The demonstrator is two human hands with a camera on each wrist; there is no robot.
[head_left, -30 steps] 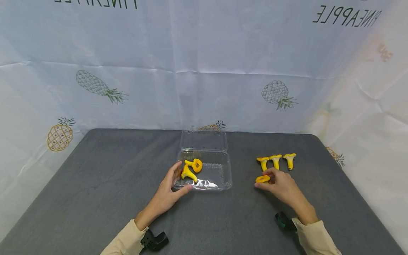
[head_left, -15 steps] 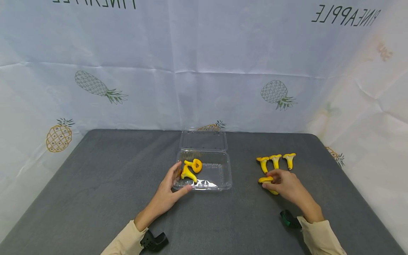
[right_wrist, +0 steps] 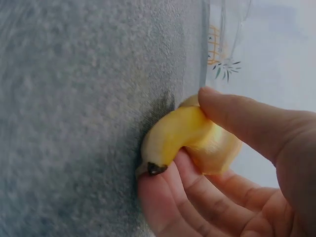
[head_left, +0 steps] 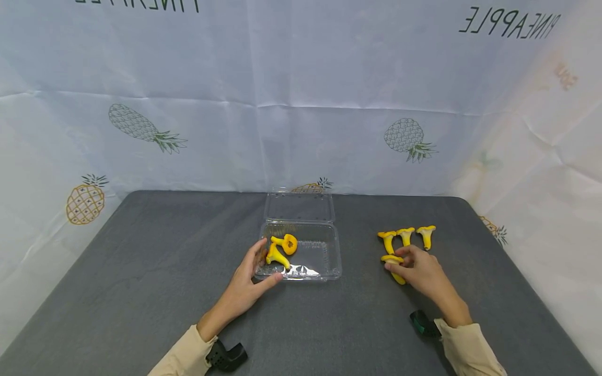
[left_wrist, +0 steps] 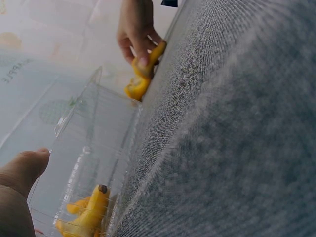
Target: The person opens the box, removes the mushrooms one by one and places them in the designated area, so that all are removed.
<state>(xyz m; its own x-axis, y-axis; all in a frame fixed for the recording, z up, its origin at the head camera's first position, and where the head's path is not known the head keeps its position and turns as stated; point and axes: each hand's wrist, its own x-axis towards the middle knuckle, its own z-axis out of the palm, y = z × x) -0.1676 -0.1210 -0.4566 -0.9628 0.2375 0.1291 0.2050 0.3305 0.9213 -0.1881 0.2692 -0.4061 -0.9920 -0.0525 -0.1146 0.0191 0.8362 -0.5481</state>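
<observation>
A clear plastic clamshell container [head_left: 324, 269] lies with its lid folded back, two yellow chanterelle mushrooms [head_left: 278, 256] inside at its left. My left hand [head_left: 242, 287] rests against the container's left front corner, thumb along the front rim, fingers spread at the left side. To the right, my right hand [head_left: 423, 274] pinches another chanterelle [right_wrist: 180, 131] by its stem between thumb and fingers. That mushroom lies low at the table surface, its cap pointing away from me and its dark stem end nearer. Whether it touches the cloth is hard to tell.
Three more chanterelles [head_left: 405, 236] lie in a row just beyond my right hand, stems toward me. The dark grey table [head_left: 188, 235] ends at a white pineapple-print curtain [head_left: 329, 146] behind. The raised lid [head_left: 300, 207] reaches toward the back edge.
My right hand has shifted slightly right and turned the chanterelle so its stem shows toward me, then moved a little away from me. The left hand and container have stayed put.
</observation>
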